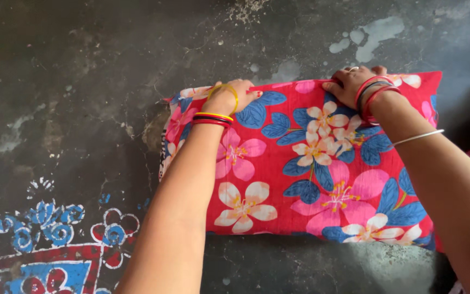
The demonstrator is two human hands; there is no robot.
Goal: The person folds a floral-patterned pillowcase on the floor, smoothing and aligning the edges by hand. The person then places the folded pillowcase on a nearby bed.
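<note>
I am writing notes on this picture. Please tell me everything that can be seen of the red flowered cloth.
The red flowered cloth is a folded rectangle of thin woven-looking fabric, printed with pink, white and cream flowers and blue leaves. It lies flat on the dark floor, long side across the view. The left hand presses its far edge near the left corner; the right hand presses the same edge further right. Both forearms cross above it.
</note>
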